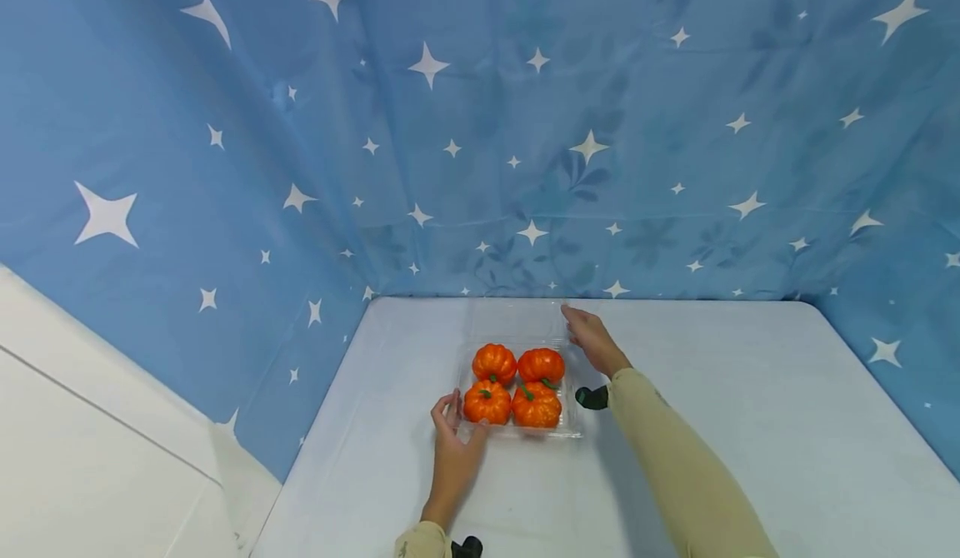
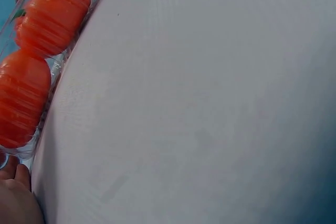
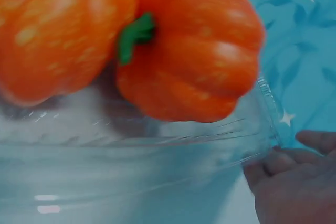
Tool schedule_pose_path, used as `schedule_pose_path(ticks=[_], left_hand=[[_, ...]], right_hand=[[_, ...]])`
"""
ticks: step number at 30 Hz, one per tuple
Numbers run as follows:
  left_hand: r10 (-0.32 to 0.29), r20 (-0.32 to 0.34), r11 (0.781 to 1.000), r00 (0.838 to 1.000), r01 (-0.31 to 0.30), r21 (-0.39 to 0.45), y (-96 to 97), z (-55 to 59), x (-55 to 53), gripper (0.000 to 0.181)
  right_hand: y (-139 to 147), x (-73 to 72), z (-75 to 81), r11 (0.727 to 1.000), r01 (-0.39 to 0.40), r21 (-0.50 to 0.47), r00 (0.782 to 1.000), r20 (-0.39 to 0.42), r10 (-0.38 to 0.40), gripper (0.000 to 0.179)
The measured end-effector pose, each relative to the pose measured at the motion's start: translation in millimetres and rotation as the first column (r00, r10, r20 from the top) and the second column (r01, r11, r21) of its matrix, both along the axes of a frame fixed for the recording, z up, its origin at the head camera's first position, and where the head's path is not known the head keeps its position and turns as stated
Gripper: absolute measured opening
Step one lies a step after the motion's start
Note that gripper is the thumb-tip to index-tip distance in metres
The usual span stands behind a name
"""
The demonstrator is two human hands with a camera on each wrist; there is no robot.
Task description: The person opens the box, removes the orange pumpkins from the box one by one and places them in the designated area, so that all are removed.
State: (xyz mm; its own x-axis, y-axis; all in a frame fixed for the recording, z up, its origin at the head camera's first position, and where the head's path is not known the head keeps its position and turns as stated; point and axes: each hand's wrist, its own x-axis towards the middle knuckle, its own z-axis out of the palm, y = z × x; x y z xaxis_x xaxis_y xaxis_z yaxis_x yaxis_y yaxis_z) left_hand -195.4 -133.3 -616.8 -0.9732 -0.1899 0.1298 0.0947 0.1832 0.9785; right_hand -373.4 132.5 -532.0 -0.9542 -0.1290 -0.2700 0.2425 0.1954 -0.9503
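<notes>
Several small orange pumpkins (image 1: 536,408) with green stems sit in a clear plastic clamshell box (image 1: 517,431) on the table. Its transparent lid (image 1: 513,318) lies folded back on the far side. My left hand (image 1: 456,450) holds the box's near left corner, thumb at the front edge and fingers along the left side. Beside the far right part of the box, at the lid's edge, is my right hand (image 1: 594,341). In the right wrist view its thumb stands apart from the fingers (image 3: 278,163), which reach the box's corner by one pumpkin (image 3: 194,51).
The box stands on a white table (image 1: 720,391). A blue curtain (image 1: 480,183) with white stars hangs behind the table and along its sides. A white panel (image 1: 90,425) is at the lower left.
</notes>
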Motion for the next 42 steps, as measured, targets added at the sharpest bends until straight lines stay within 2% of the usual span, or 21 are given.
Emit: schedule_pose_path(ticks=[2,5,7,9,11,14,16,18,20,23,28,36,39,42], left_hand=[[-0.011,0.0,1.0,1.0,0.011,-0.015,0.8,1.3,-0.3,0.074],[-0.03,-0.005,0.999,1.0,0.03,-0.04,1.0,2.9,-1.4,0.086],[-0.035,-0.01,0.998,0.999,0.035,-0.053,0.6,4.6,-2.2,0.092],[-0.033,-0.015,0.998,0.999,0.032,-0.059,-0.1,5.9,-3.0,0.094],[-0.025,-0.016,0.998,1.0,0.024,-0.065,-0.8,6.5,-3.3,0.093],[-0.014,-0.006,0.998,1.0,0.014,-0.056,-1.3,7.5,-2.8,0.094],[-0.01,0.002,0.998,1.0,0.01,-0.056,-1.5,6.9,-2.5,0.094],[-0.008,0.006,0.998,1.0,0.008,-0.058,-1.6,5.6,-2.7,0.094],[-0.006,0.008,0.998,1.0,0.006,-0.063,-1.8,3.8,-2.9,0.094],[0.003,0.018,0.997,1.0,-0.002,-0.072,-2.0,1.8,-2.3,0.093],[0.015,0.037,0.998,0.999,-0.013,-0.069,-1.4,0.9,1.0,0.093],[0.001,0.015,0.998,1.0,0.0,-0.056,1.7,-0.7,1.8,0.092],[0.001,0.015,0.998,1.0,0.0,-0.058,2.0,-0.1,1.3,0.092],[0.0,0.013,0.998,1.0,0.001,-0.057,2.0,0.9,0.4,0.092]], right_hand=[[-2,4.5,1.6,0.992,-0.031,0.126,0.998,-0.043,0.037,0.078],[-6,10.8,9.5,0.956,-0.016,0.293,0.98,-0.185,0.073,0.073],[-10,14.2,16.0,0.937,-0.011,0.35,0.949,-0.29,0.12,0.066],[-13,17.0,20.8,0.922,-0.045,0.384,0.916,-0.352,0.192,0.058],[-16,21.2,23.7,0.903,-0.124,0.41,0.89,-0.356,0.284,0.052],[-19,27.6,21.7,0.85,-0.258,0.459,0.857,-0.296,0.421,0.047],[-20,32.4,18.6,0.816,-0.312,0.487,0.838,-0.264,0.478,0.047],[-20,35.7,14.2,0.787,-0.342,0.513,0.816,-0.252,0.519,0.047],[-20,38.8,11.2,0.773,-0.352,0.527,0.803,-0.255,0.539,0.048],[-20,41.1,7.3,0.767,-0.349,0.538,0.785,-0.28,0.553,0.049],[-17,42.9,4.4,0.783,-0.32,0.534,0.779,-0.322,0.538,0.044],[-1,45.6,15.7,0.876,-0.247,0.413,0.827,-0.381,0.413,0.041],[6,43.9,18.8,0.905,-0.19,0.382,0.837,-0.419,0.352,0.042],[15,43.5,21.6,0.931,-0.116,0.345,0.858,-0.438,0.269,0.044]])
